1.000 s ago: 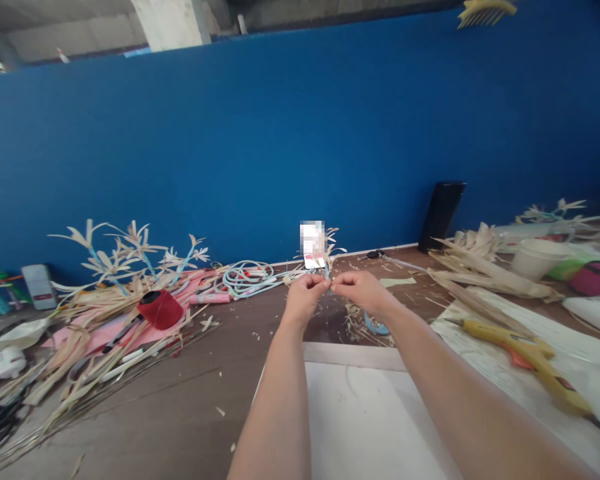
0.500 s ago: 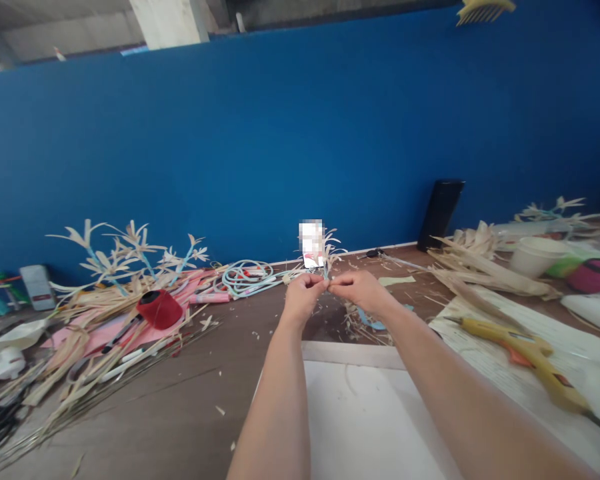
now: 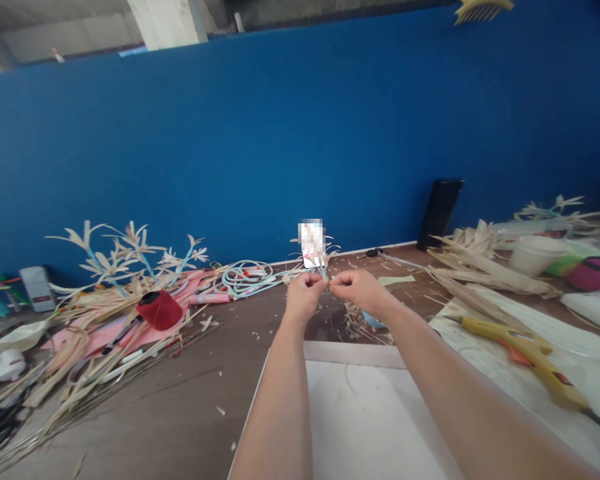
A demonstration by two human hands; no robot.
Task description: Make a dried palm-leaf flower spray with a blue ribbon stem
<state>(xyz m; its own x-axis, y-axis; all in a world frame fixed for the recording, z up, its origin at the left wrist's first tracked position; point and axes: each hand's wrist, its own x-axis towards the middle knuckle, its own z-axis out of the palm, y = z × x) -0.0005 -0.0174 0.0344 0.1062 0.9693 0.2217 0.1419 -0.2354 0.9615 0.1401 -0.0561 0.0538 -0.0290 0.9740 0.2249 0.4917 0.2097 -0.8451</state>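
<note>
Near the middle of the table, my left hand [image 3: 304, 297] pinches the pale blue stem of a dried-husk flower [image 3: 322, 259], its cream petals fanning out upward. My right hand [image 3: 363, 291] meets it from the other side, thumb and forefinger pressed together at the same stem; fingertips hide the exact grip. Behind the petals a phone [image 3: 312, 243] with a blurred screen leans against the blue partition. Under my right hand lie dry scraps and a bit of blue strip [image 3: 373, 320].
At left, finished husk flowers [image 3: 140, 250], a red cup-like piece [image 3: 160, 310] and pink paper lie heaped. A coiled cable [image 3: 247, 279] sits behind. A yellow glue gun [image 3: 523, 347] rests on printed paper at right, by husks [image 3: 505, 270]. A white tray [image 3: 355, 353] lies under my forearms.
The flower's petals have shifted slightly left and turned in front of the phone. Both hands stay pinched at the stem in nearly the same place.
</note>
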